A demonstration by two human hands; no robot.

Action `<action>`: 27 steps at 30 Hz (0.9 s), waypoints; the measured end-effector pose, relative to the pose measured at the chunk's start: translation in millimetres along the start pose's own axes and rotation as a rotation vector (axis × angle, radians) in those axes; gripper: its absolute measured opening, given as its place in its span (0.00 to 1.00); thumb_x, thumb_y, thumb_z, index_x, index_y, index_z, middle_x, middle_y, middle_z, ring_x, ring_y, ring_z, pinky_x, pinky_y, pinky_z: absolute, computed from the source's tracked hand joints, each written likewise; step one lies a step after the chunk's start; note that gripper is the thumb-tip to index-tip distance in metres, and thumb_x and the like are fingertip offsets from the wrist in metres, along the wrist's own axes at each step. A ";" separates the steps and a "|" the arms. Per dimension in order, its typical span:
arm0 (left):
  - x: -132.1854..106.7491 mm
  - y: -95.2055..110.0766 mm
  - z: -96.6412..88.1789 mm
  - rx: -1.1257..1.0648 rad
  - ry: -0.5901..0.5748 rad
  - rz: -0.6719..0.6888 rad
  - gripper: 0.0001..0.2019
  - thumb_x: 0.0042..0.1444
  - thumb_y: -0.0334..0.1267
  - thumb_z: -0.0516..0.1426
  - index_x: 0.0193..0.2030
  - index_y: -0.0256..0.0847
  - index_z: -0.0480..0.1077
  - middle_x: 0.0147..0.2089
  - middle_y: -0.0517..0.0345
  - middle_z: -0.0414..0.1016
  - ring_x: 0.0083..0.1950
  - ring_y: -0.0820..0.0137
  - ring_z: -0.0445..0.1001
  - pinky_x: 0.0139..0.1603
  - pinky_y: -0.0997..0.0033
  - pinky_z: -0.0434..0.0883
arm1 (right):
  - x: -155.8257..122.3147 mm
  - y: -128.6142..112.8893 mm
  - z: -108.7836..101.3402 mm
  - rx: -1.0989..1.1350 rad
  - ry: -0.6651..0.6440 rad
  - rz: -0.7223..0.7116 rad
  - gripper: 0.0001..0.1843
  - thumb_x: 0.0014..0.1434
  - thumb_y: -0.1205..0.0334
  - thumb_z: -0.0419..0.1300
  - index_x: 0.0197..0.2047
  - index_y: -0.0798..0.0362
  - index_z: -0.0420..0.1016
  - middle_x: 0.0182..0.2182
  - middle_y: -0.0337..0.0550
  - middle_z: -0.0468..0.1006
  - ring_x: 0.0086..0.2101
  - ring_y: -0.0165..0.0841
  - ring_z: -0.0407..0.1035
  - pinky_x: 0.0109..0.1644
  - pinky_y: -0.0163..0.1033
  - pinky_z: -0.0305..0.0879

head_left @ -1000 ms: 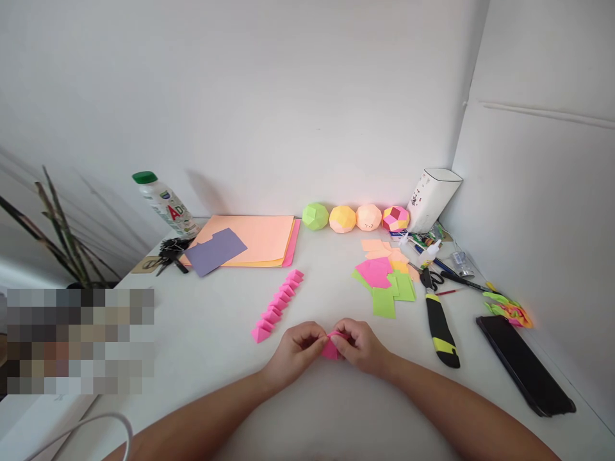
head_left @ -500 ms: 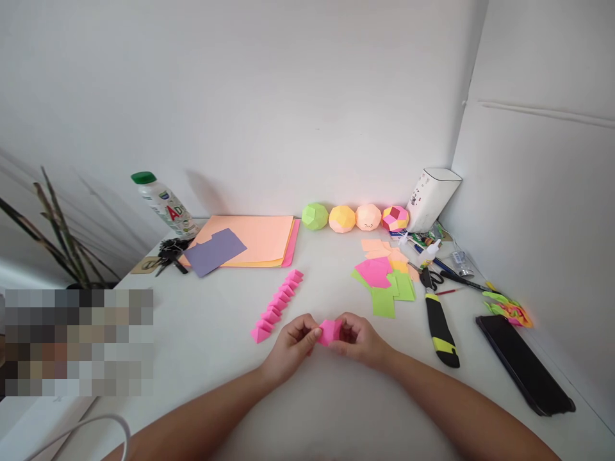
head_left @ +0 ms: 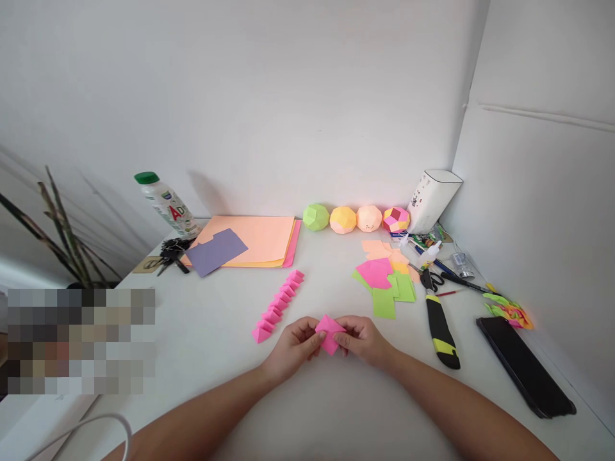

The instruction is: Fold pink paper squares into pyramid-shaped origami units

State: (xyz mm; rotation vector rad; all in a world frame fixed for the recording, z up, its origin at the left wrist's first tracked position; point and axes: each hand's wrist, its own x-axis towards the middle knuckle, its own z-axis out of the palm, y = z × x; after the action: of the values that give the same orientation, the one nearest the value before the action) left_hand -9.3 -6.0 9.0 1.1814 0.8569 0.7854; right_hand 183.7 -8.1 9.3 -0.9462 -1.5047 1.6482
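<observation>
Between my two hands, above the front of the white table, is a pink folded paper piece (head_left: 330, 325), turned so that it looks like a diamond. My left hand (head_left: 298, 339) pinches its left corner, thumb on top. At the right corner my right hand (head_left: 361, 336) grips it the same way, with the fingers curled behind the paper. To the left of my hands lies a slanting row of several pink folded paper pieces (head_left: 277, 306), nested against each other. Paper cut-outs in pink (head_left: 377, 274), green (head_left: 384, 302) and peach lie beyond my right hand.
Faceted paper balls, one of them green (head_left: 316, 218), line the wall. Coloured sheets (head_left: 254, 234) with a purple card (head_left: 218, 251) lie at back left by a bottle (head_left: 168, 205). A utility knife (head_left: 441, 331), scissors (head_left: 432, 280), glue (head_left: 429, 255) and a phone (head_left: 526, 368) are on the right.
The pink folded piece has been turned and now shows a diamond-shaped face. My right thumb has moved onto its front. Both hands stay in nearly the same place.
</observation>
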 end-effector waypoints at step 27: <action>-1.6 -3.9 1.5 0.017 -0.031 -0.042 0.24 0.50 0.50 0.60 0.51 0.41 0.65 0.27 0.62 0.70 0.24 0.74 0.67 0.26 0.72 0.65 | -1.4 7.0 3.1 -0.096 0.070 0.004 0.15 0.57 0.54 0.59 0.44 0.54 0.70 0.25 0.38 0.75 0.21 0.26 0.66 0.28 0.34 0.64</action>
State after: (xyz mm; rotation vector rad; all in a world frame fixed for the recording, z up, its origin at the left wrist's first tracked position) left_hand -8.4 -8.9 5.7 1.1845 0.8619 0.7255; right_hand 181.5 -11.4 2.5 -1.0485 -1.5462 1.5417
